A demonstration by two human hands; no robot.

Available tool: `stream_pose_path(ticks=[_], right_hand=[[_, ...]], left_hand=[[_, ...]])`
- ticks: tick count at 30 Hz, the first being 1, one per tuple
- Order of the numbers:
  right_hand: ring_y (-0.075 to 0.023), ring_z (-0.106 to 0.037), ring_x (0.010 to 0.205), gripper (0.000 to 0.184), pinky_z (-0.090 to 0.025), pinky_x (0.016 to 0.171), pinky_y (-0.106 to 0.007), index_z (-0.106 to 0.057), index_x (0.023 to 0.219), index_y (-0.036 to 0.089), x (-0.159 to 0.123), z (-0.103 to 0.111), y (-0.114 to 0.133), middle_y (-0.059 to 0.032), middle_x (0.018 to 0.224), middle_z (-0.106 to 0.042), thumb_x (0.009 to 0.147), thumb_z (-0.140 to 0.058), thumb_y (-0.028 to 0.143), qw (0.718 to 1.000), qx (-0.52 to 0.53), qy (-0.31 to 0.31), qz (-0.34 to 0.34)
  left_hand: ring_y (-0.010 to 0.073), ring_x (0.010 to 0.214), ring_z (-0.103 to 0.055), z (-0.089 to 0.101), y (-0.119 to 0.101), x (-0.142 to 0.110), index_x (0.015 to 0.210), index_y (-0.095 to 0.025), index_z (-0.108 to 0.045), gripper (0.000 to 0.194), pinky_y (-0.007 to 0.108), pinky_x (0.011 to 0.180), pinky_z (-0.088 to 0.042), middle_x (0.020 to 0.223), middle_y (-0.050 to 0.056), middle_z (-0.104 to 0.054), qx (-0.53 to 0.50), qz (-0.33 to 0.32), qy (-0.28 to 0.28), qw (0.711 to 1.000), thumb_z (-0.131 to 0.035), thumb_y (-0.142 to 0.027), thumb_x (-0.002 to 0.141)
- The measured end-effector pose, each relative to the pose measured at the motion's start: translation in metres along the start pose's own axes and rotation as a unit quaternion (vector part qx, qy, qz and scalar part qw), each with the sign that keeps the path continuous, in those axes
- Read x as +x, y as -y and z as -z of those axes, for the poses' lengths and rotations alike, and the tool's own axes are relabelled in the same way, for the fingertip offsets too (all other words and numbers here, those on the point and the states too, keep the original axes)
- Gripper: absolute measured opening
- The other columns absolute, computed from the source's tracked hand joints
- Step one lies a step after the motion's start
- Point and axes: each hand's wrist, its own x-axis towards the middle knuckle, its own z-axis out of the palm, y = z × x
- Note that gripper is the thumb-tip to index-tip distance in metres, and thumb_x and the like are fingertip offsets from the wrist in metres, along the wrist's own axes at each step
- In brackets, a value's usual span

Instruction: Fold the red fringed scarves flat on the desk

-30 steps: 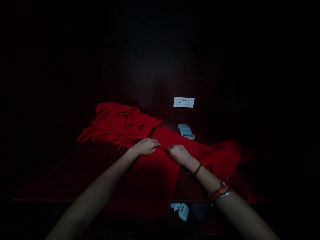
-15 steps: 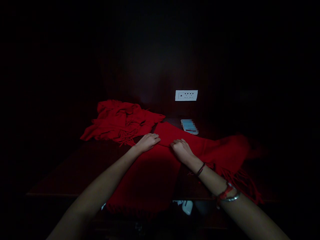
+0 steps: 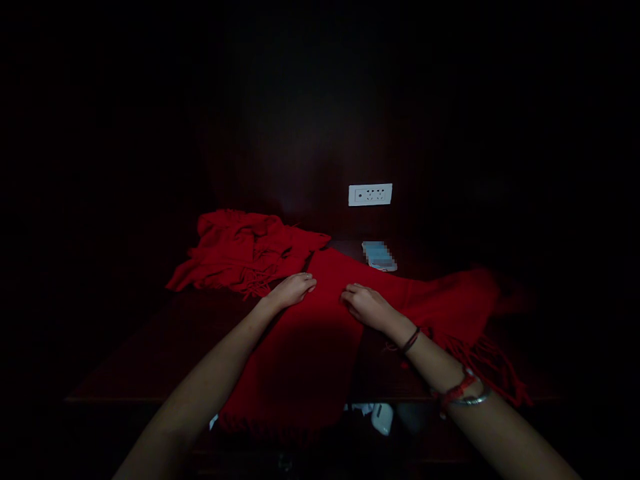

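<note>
A red fringed scarf (image 3: 300,360) lies over the dark table, its near end hanging past the front edge. Another stretch of red cloth (image 3: 445,303) runs off to the right and ends in a fringe. My left hand (image 3: 295,289) is closed at the scarf's left side, fingers curled onto the cloth. Opposite it, my right hand (image 3: 367,305) has its fingers bent and pinched on the cloth near the right side. The fabric between both hands lies fairly smooth. Behind my left hand is a crumpled red fringed scarf (image 3: 245,247).
A phone-like flat object (image 3: 379,256), its face pixelated, lies at the back of the table (image 3: 145,360). Above it a white socket plate (image 3: 370,195) is set in the dark wall. Below the front edge shows a small white object (image 3: 382,419). Surroundings are very dark.
The crease across the scarf between my hands has gone and the cloth there is flatter. My right hand's fingers have loosened a little. The view has shifted slightly.
</note>
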Motion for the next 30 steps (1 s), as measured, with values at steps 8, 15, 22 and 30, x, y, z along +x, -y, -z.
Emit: stream_pose_path(ticks=[8,15,22,30], right_hand=[[-0.0149,-0.047,0.08,0.024,-0.033,0.072,-0.024,-0.056,0.084,0.015,0.002,0.0,0.003,-0.008,0.084,-0.055,0.082,-0.032,0.016,0.998,-0.041,-0.026,0.038],[-0.0147,-0.046,0.079,0.022,-0.033,0.068,-0.023,-0.054,0.086,0.015,0.004,-0.002,0.007,-0.0073,0.086,-0.053,0.081,-0.032,0.015,0.998,-0.037,-0.045,0.009],[-0.0097,-0.047,0.07,0.014,-0.035,0.063,-0.019,-0.056,0.074,0.015,-0.001,-0.005,-0.01,-0.0035,0.08,-0.052,0.071,-0.043,0.01,0.988,0.149,-0.006,0.037],[-0.0181,-0.046,0.093,0.039,-0.034,0.08,-0.034,-0.046,0.109,0.018,-0.006,0.003,-0.017,-0.0093,0.101,-0.053,0.078,-0.036,0.041,0.972,0.232,-0.02,-0.019]], left_hand=[[0.0149,0.085,-0.045,0.016,-0.017,0.0,0.086,-0.018,-0.049,0.013,0.025,0.078,-0.033,0.092,0.003,-0.049,-0.002,-0.055,-0.039,0.998,-0.042,-0.017,0.075],[0.0143,0.075,-0.046,0.014,-0.027,0.005,0.084,-0.018,-0.051,0.017,0.024,0.071,-0.035,0.08,0.004,-0.051,0.049,-0.087,-0.002,0.995,-0.035,-0.013,0.08],[0.0116,0.077,-0.047,0.012,-0.017,0.002,0.079,-0.017,-0.054,0.019,0.02,0.073,-0.036,0.079,0.002,-0.053,-0.136,-0.064,0.015,0.989,-0.039,-0.006,0.074],[0.0131,0.087,-0.046,-0.007,-0.014,0.007,0.091,-0.014,-0.054,0.025,0.024,0.082,-0.035,0.09,0.006,-0.051,-0.166,0.084,-0.082,0.979,-0.032,-0.015,0.08]])
